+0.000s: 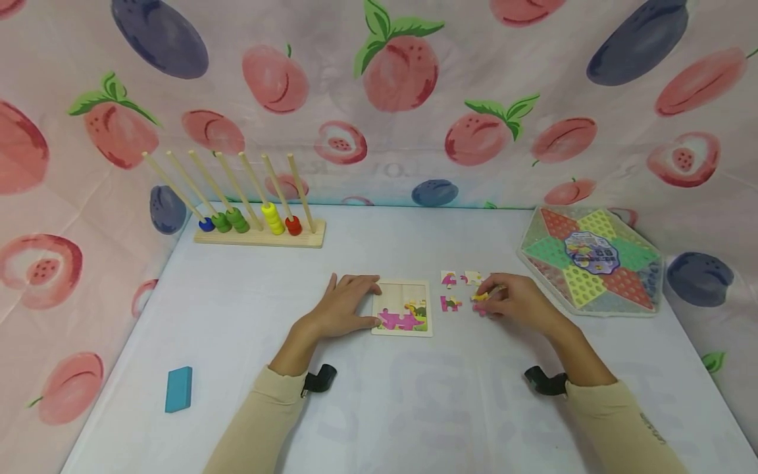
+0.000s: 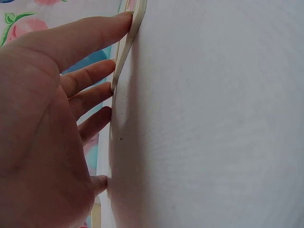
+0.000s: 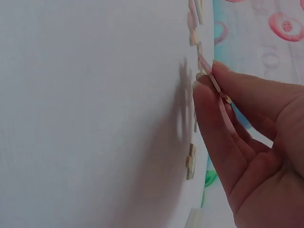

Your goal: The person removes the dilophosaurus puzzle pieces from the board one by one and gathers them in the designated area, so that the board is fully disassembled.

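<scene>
A square wooden puzzle tray (image 1: 403, 289) lies mid-table, its lower part filled with pieces showing a pink dinosaur (image 1: 399, 320). My left hand (image 1: 343, 308) rests along the tray's left side with fingers spread. In the left wrist view its thumb (image 2: 95, 38) touches the tray's edge. To the right of the tray, my right hand (image 1: 521, 303) pinches a thin puzzle piece (image 3: 211, 78) between thumb and fingertips, tilted above the table. Loose puzzle pieces lie between tray and right hand, among them a pink one (image 1: 448, 279) and a pink-and-green one (image 1: 450, 303).
A wooden peg counting frame (image 1: 260, 238) with coloured beads stands at the back left. At the back right is a hexagonal Chinese checkers box (image 1: 592, 260). A blue block (image 1: 178, 390) lies at the front left. Patterned cloth hangs behind the table.
</scene>
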`<control>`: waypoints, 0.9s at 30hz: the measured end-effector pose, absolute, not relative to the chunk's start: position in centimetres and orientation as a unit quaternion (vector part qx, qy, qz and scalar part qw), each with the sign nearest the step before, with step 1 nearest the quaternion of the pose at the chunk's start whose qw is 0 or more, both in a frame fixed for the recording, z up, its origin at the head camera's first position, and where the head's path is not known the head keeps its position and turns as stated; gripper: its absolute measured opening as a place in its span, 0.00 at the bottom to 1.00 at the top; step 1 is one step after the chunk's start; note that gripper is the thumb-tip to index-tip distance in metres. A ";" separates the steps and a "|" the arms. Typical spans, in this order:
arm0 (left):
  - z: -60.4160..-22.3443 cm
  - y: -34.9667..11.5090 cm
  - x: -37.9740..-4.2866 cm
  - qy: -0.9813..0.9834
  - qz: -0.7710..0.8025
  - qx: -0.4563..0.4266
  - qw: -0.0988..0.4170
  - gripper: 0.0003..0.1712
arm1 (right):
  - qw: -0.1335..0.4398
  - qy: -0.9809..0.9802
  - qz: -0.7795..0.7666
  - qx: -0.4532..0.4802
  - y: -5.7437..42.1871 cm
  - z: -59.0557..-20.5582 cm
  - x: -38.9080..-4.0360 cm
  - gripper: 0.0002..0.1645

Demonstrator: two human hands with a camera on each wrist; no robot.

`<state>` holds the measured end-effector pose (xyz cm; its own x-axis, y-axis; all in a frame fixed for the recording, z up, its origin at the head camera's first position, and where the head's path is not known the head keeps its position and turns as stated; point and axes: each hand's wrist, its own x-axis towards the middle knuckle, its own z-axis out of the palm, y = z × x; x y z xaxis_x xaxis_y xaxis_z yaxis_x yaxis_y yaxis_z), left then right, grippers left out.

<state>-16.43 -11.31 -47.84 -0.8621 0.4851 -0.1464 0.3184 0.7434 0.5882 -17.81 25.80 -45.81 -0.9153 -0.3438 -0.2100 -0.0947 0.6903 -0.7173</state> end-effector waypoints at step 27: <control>-47.7 -11.3 -16.4 0.923 0.281 0.213 0.153 0.30 | 0.139 0.944 -0.290 -0.073 24.1 -46.2 -18.3 0.14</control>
<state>-16.41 -11.27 -47.67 -0.8624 0.4798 -0.1618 0.3079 0.7505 0.5847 -18.26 24.13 -46.15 -0.9510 -0.2174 -0.2197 -0.0566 0.8214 -0.5676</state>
